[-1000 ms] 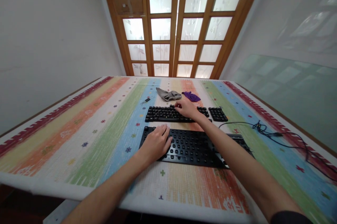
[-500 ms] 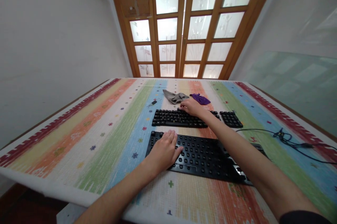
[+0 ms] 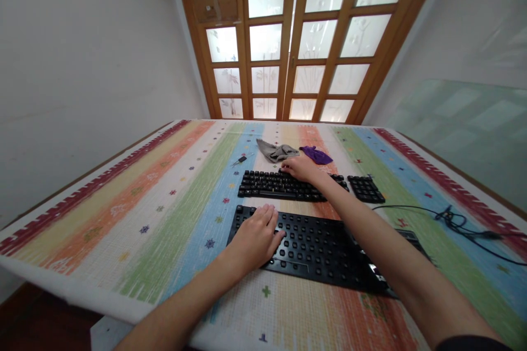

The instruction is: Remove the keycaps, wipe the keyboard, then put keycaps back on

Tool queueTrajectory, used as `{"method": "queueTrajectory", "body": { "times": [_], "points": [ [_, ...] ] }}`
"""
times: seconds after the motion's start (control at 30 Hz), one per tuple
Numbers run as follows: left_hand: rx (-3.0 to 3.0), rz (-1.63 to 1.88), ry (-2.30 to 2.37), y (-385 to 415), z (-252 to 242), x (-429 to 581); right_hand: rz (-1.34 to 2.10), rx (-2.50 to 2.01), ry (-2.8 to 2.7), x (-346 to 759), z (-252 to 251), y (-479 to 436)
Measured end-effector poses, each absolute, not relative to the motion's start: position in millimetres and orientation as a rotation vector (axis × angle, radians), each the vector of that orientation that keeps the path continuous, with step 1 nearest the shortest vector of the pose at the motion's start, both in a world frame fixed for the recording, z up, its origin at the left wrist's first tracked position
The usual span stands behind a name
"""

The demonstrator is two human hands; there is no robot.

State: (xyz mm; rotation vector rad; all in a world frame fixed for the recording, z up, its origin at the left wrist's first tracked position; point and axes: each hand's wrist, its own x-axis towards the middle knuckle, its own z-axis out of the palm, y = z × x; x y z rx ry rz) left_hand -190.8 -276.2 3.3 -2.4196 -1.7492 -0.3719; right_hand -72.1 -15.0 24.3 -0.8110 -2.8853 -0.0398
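Note:
A black keyboard base [image 3: 319,246] without its keycaps lies on the cloth, slightly angled, its posts and sockets bare. My left hand [image 3: 257,235] rests flat over its left end, fingers together and stretched out, thumb apart. Behind the base, loose black keycaps [image 3: 267,185] are laid out in keyboard rows, with a separate number-pad block [image 3: 365,189] to the right. My right hand [image 3: 300,168] reaches over the base to the back row of keycaps. Its fingertips are pinched at a keycap there; my fingers partly hide it. My right forearm covers part of the base's right side.
A grey cloth [image 3: 275,150] and a purple cloth [image 3: 316,155] lie behind the keycaps. A small black tool with wire ends [image 3: 242,159] is left of them. A black cable [image 3: 453,219] trails to the right. A striped tablecloth [image 3: 164,241] covers the table.
The camera view has shifted slightly. Both hands stay in nearly the same places, the left on the base and the right at the back row of keycaps.

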Motion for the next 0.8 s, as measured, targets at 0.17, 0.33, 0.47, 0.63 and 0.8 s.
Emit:
{"method": "queueTrajectory", "body": {
  "times": [0.17, 0.33, 0.47, 0.63, 0.8],
  "points": [
    [-2.442, -0.383, -1.759, -276.4, 6.4, -191.2, -0.052, -0.81, -2.885, -74.8, 22.2, -13.3],
    [-2.447, -0.413, -1.753, -276.4, 7.1, -190.7, -0.082, -0.811, -2.909, -74.5, 21.8, -17.5],
    [-2.435, -0.389, -1.756, -275.9, 7.8, -190.3, -0.139, -0.83, -2.922, -74.9, 21.6, -22.4],
    [-2.433, -0.404, -1.754, -276.2, 8.6, -190.6, -0.126, -0.832, -2.914, -74.3, 20.9, -21.1],
    [-2.446, -0.421, -1.734, -276.2, 6.6, -192.0, -0.105, -0.806, -2.902, -70.7, 18.5, -17.7]
  ]
}}
